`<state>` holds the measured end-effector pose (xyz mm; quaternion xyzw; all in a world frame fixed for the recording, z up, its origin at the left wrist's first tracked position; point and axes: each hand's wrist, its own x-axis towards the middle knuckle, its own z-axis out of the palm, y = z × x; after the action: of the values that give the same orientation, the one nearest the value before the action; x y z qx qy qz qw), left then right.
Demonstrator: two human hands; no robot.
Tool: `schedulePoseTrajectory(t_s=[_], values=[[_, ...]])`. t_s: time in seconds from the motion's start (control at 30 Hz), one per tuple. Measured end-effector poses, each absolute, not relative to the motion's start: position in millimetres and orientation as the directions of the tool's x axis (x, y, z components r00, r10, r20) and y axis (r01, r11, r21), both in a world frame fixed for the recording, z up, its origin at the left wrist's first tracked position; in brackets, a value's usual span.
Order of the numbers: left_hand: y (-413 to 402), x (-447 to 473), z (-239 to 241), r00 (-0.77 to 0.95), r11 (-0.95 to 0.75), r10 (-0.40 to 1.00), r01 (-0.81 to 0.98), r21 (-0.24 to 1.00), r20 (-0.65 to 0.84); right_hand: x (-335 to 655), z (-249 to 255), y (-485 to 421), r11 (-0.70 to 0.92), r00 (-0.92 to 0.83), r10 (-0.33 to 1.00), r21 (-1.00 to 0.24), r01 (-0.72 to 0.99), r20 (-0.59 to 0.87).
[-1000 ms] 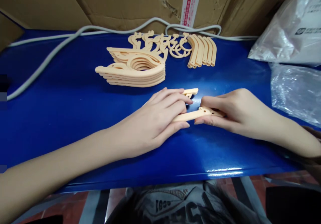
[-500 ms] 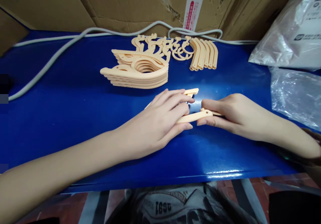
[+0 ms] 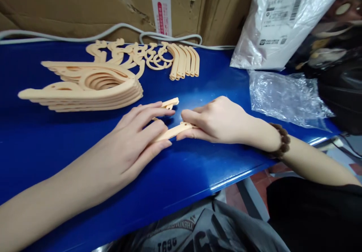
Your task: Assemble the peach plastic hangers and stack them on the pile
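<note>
Pinching beige piece (image 3: pixel 172 132) in left grip (image 3: pixel 137 133) and right grip (image 3: pixel 217 119) behind bench's front edge (image 3: pixel 226 182); likely light, stiff; hold near ends.

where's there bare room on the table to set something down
Bare blue table shows at left, between the beige stack and left arm; in front, between the hands and near edge; and between the curved bars, right hand and clear plastic. Crowded: the back, with stack, hook pieces and bars; and far right, with plastic and white parcel.
</note>
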<state>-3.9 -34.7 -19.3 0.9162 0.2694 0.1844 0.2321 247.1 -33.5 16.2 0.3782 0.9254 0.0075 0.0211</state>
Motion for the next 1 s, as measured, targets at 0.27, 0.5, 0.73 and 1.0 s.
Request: schedulePoseTrajectory(t_s=[0.27, 0.5, 0.73, 1.0], values=[[-40, -2, -17, 0.754, -0.695, 0.627, 0.427, 0.579, 0.196, 253, 17, -29, 0.725, -0.743, 0.669, -0.214, 0.655, -0.007], [-37, 1, -15, 0.765, -0.713, 0.609, 0.414, 0.566, 0.208, 256, 22, -29, 0.687, -0.731, 0.682, -0.356, 0.633, 0.014], [-35, -1, -11, 0.792, -0.744, 0.577, 0.409, 0.529, 0.199, 257, 22, -31, 0.706, -0.745, 0.667, -0.344, 0.619, 0.027], [-32, -2, -9, 0.819, -0.744, 0.544, 0.37, 0.556, 0.183, 256, 22, -24, 0.652, -0.775, 0.632, -0.519, 0.552, -0.03]])
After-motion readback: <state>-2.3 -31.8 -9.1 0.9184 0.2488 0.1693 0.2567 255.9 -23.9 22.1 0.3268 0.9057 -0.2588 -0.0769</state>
